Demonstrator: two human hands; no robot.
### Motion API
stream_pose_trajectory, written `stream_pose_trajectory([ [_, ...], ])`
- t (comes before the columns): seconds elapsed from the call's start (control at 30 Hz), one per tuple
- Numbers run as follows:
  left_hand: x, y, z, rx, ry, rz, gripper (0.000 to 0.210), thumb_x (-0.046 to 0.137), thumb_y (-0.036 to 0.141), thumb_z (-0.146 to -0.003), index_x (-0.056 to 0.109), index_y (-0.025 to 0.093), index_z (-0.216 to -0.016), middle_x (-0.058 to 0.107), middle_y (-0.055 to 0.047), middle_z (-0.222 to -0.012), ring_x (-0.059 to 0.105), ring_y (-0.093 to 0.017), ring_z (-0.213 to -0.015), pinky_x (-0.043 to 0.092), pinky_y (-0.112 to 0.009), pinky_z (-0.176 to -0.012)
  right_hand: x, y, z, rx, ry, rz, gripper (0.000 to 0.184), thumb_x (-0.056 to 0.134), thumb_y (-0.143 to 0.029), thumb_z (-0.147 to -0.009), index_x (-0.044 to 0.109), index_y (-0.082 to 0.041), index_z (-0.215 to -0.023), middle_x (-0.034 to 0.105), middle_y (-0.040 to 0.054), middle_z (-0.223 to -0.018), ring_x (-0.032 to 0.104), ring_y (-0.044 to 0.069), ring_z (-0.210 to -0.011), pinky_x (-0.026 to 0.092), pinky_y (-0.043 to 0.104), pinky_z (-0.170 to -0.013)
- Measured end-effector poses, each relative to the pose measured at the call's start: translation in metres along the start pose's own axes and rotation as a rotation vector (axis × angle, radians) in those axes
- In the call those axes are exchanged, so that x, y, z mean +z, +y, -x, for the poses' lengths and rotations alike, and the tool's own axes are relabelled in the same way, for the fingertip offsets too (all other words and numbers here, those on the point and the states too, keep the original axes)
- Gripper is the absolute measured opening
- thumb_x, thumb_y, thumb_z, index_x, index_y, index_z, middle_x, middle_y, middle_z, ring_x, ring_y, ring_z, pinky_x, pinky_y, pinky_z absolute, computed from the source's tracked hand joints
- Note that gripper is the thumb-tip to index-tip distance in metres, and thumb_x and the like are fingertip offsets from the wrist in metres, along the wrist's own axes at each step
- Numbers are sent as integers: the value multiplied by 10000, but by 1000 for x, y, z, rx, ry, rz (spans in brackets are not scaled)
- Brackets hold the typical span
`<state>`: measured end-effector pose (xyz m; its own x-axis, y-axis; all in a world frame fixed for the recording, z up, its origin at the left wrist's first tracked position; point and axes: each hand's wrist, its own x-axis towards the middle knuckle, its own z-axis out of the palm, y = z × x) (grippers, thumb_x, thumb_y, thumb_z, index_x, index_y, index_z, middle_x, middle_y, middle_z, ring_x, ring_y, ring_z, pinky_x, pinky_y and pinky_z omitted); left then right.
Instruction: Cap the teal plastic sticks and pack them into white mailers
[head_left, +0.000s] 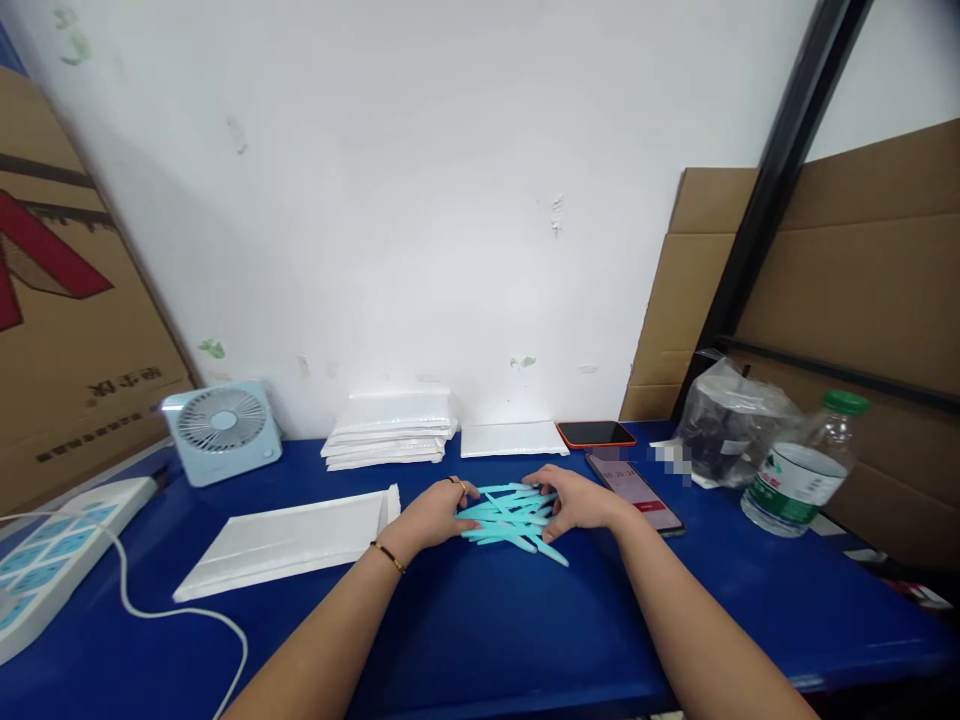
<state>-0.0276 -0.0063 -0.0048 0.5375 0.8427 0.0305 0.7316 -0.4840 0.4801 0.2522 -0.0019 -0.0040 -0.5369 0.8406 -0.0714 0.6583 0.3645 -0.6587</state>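
A loose pile of slim turquoise sticks (506,518), pointed or tapered at some ends, lies criss-crossed on the blue table (487,620). My left hand (436,515) is at the pile's left side, thumb and fingers apart and touching the sticks' ends. On the opposite side, my right hand (571,500) curves around the right edge with its thumb and fingers spread. Neither hand has a stick lifted off the table. A white padded envelope (300,540) lies flat to the left of my left hand.
Behind the pile are stacked white envelopes (390,430), a single envelope (514,438) and an orange-edged phone (596,433). A lit phone (637,492), a bagged cup (724,425) and a bottle (799,475) stand right. Left are a fan (223,430) and a power strip (64,555).
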Motion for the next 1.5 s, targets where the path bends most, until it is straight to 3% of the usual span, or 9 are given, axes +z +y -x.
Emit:
stream_pose_trajectory([
  [0.17,1,9,-6,-3,67,-20,650,410,645,-744,450,226,-1239,439,-103,-1273,376,-276,-1185,318,-390,-966,-6,-3,7,-11,-13,56,980,753,-510,-475,363,-237,-1333,390,116,-1287,374,313,-1176,351,418,-957],
  [0.37,11,12,-20,159,-130,-185,1205,644,700,-434,59,286,-1403,96,-92,-1477,56,-353,-1330,15,-554,-1034,9,-10,0,-31,-92,128,1295,792,-490,-370,69,-241,-1416,77,119,-1466,34,359,-1323,114,491,-1064],
  [0.53,14,12,-21,133,-20,-166,823,586,692,-555,436,267,-1244,469,-97,-1235,385,-300,-1169,290,-432,-956,20,-23,-10,-140,12,85,895,735,-409,-563,336,-233,-1344,406,107,-1303,375,284,-1185,318,412,-982],
  [0.63,13,12,-16,107,92,-151,856,623,694,-499,452,258,-1216,475,-93,-1188,402,-297,-1128,322,-401,-923,20,-29,-11,-187,38,43,735,712,-298,-613,417,-263,-1286,506,73,-1191,473,245,-1078,391,377,-906],
  [0.73,12,11,-14,71,104,-144,1026,659,695,-429,351,259,-1305,372,-108,-1299,282,-329,-1223,247,-433,-982,20,-30,-11,-197,38,-28,790,726,-245,-581,391,-264,-1296,493,71,-1194,496,226,-1043,438,339,-843],
  [0.9,10,10,-11,53,4,-83,734,603,644,-591,462,295,-1220,469,-76,-1168,408,-286,-1105,320,-412,-916,0,-16,2,-121,38,19,945,780,-353,-494,340,-270,-1326,422,77,-1267,449,255,-1097,431,338,-847],
  [1.07,9,5,-9,62,-7,69,681,581,608,-646,472,270,-1227,467,-75,-1187,413,-266,-1104,327,-384,-945,-15,2,14,129,-43,101,927,802,-387,-417,430,-241,-1253,484,76,-1112,553,184,-787,464,271,-611],
  [1.3,8,3,-11,123,-61,216,474,456,487,-798,524,222,-1185,529,-69,-1153,476,-206,-1059,373,-300,-922,0,-8,0,-7,-61,-6,732,786,-400,-459,541,-185,-1115,547,18,-853,559,139,-675,449,229,-569],
  [1.5,2,3,-12,-15,30,120,304,442,379,-790,613,189,-954,608,-33,-872,558,-153,-773,440,-251,-701,7,-9,-11,-97,297,50,250,576,-367,-754,660,-181,-898,601,43,-861,550,143,-728,429,251,-657],
])
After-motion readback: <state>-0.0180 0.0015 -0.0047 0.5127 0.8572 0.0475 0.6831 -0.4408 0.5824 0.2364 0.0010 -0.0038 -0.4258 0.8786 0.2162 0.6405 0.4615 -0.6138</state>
